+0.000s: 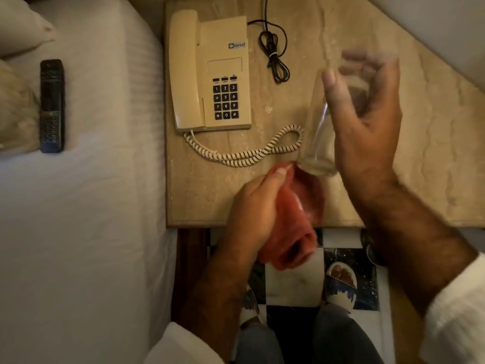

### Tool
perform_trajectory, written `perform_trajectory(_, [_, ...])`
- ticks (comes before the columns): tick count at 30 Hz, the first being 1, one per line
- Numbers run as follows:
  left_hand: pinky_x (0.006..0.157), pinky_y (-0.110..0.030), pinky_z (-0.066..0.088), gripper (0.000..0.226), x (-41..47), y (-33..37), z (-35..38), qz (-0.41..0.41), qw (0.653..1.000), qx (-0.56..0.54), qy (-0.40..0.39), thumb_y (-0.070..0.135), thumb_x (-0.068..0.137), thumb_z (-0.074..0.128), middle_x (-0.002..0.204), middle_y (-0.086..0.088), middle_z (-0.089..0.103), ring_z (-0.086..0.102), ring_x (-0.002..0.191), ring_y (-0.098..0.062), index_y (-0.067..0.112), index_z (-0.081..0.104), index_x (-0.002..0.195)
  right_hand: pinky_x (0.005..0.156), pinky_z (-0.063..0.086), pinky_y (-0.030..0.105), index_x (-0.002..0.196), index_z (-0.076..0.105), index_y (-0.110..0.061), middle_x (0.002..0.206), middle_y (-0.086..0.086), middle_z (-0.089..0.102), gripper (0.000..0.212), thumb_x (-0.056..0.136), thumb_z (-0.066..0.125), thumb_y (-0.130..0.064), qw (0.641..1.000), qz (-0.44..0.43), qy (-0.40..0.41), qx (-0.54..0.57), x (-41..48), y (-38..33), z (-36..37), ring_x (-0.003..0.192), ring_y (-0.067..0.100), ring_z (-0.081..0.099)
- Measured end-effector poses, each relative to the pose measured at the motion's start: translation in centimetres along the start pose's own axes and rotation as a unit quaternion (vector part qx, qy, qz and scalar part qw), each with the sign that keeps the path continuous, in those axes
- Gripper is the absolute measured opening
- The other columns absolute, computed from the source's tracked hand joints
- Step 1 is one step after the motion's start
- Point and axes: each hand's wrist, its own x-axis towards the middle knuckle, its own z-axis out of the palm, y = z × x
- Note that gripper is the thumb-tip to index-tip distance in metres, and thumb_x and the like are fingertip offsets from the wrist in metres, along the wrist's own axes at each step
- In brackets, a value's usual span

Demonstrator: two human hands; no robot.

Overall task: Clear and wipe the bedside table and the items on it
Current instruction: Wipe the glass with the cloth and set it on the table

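a clear drinking glass (pixel 319 143) is held tilted above the marble bench (pixel 433 153), the right hand (pixel 367 122) closed in a grip around its upper part, while the left hand (pixel 252 203) is closed in a grip on a red cloth (pixel 294 222) pressed against the glass's lower end. the wiping of the glass appears to be in hand. next, the cloth would likely need to be worked round the glass, then over the beige telephone (pixel 210 72) and the bench.

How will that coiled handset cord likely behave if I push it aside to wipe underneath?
The coiled cord lies in a loose doubled loop on the bedside table, so it is probably floppy and springy, sliding rather than lifting cleanly. One end joins the telephone, so a hard push may tug that along.
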Motion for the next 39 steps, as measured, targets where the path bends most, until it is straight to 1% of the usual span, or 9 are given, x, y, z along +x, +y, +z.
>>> perform_trajectory(3, [0.096,-0.059,0.061,0.032,0.5,-0.6,-2.5,0.017,0.996,-0.014,0.09,0.064,0.098,0.056,0.107,-0.007,0.077,0.074,0.102,-0.039,0.038,0.074,0.102,0.089,0.06,0.028,0.149,0.04,-0.009,0.128,0.007,0.065,0.084,0.085,0.085,-0.039,0.998,0.015,-0.048,0.029,3.7,-1.0,0.5,0.112,0.011,0.068])
perform_trajectory(6, [0.091,-0.054,0.063,0.027,0.9,0.1,-3.9,0.147,0.969,0.052,0.189,0.058,0.106,0.047,0.102,0.004,0.075,0.074,0.096,-0.024,0.045,0.07,0.098,0.084,0.057,0.019,0.138,0.045,-0.002,0.121,0.003,0.065,0.078,0.081,0.089,-0.031,0.993,0.012,-0.107,0.038,6.0,-1.0,1.3,0.109,0.003,0.067])
perform_trajectory(9, [0.11,-0.053,0.052,0.05,3.1,-1.0,-4.0,0.298,0.877,0.263,0.269,0.05,0.11,0.033,0.146,-0.002,0.064,0.061,0.132,-0.025,0.029,0.058,0.148,0.094,0.058,0.033,0.137,0.047,0.006,0.125,0.017,0.065,0.08,0.079,0.091,-0.028,0.988,-0.001,-0.143,0.058,7.2,-0.1,2.9,0.118,0.022,0.066])
perform_trajectory(12, [0.123,-0.065,0.032,0.066,6.3,-3.3,-2.7,0.265,0.804,0.457,0.273,0.054,0.108,0.026,0.177,-0.008,0.023,0.026,0.16,-0.04,0.027,0.027,0.168,0.104,0.055,0.046,0.137,0.046,0.009,0.128,0.031,0.062,0.083,0.075,0.093,-0.018,0.983,-0.002,-0.169,0.066,7.5,1.2,4.4,0.122,0.039,0.062])
perform_trajectory(15, [0.125,-0.067,0.028,0.074,8.3,-5.9,-1.1,0.22,0.799,0.5,0.252,0.06,0.107,0.031,0.18,-0.01,0.008,0.015,0.164,-0.041,0.026,0.014,0.171,0.106,0.053,0.052,0.135,0.046,0.011,0.128,0.034,0.061,0.083,0.073,0.094,-0.016,0.976,-0.011,-0.21,0.055,7.5,2.4,5.3,0.122,0.042,0.061])
perform_trajectory(21, [0.124,-0.067,0.029,0.077,9.4,-8.0,0.0,0.236,0.763,0.515,0.313,0.062,0.108,0.032,0.178,-0.015,0.014,0.018,0.163,-0.045,0.02,0.017,0.171,0.111,0.049,0.054,0.135,0.046,0.008,0.132,0.029,0.059,0.083,0.073,0.094,-0.018,0.973,-0.031,-0.227,0.044,7.9,3.8,6.5,0.128,0.037,0.059])
perform_trajectory(32, [0.124,-0.068,0.028,0.078,9.9,-8.5,0.3,0.233,0.757,0.519,0.322,0.062,0.107,0.033,0.178,-0.016,0.014,0.018,0.162,-0.046,0.019,0.017,0.171,0.117,0.046,0.048,0.139,0.046,0.004,0.134,0.022,0.059,0.078,0.076,0.091,-0.013,0.96,-0.063,-0.273,-0.002,6.9,5.4,6.8,0.131,0.027,0.058])
perform_trajectory(37, [0.124,-0.069,0.027,0.078,10.0,-8.6,0.4,0.24,0.753,0.519,0.325,0.061,0.108,0.033,0.178,-0.017,0.012,0.017,0.162,-0.046,0.019,0.015,0.171,0.128,0.032,0.033,0.164,0.023,-0.009,0.167,0.005,0.037,0.115,0.078,0.088,-0.048,0.962,-0.015,-0.261,-0.078,5.3,5.1,5.4,0.155,0.016,0.036])
perform_trajectory(39, [0.124,-0.069,0.027,0.077,10.0,-8.6,0.3,0.241,0.753,0.518,0.327,0.06,0.108,0.033,0.178,-0.017,0.012,0.017,0.162,-0.046,0.019,0.015,0.171,0.132,0.025,0.038,0.168,0.017,-0.012,0.174,0.006,0.025,0.112,0.086,0.077,-0.059,0.963,-0.009,-0.228,-0.145,3.3,5.3,3.7,0.161,0.018,0.023])
